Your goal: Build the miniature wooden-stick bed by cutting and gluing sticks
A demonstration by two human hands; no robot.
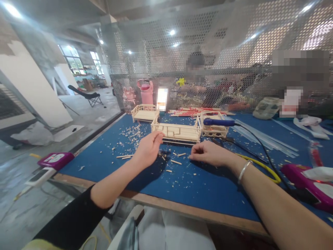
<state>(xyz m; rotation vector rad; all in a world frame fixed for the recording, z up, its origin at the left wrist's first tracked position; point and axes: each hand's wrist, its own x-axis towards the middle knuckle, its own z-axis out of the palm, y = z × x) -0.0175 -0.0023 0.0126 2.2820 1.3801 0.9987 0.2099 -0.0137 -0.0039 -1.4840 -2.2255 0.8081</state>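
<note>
A small wooden stick model [180, 133], with a railing along its front, stands in the middle of the blue tabletop. My left hand [148, 150] is closed in a pinch at its front left corner; whether the fingers grip a part of it is hidden. To the right and nearer me, my right hand [209, 153] is closed, thumb and fingertips together low over the table. Anything in that pinch is too small to name. Between the hands lie short wooden stick pieces [176, 162] and shavings.
Behind are a second wooden model [145, 114], a third [214, 130], red-tipped sticks [194, 111] and a pink bottle [147, 92]. A blue-handled corded tool [218, 122] rests against the third model. Clear glue sticks [265, 139] lie right, near a purple device [309, 185]. A perforated screen rises behind.
</note>
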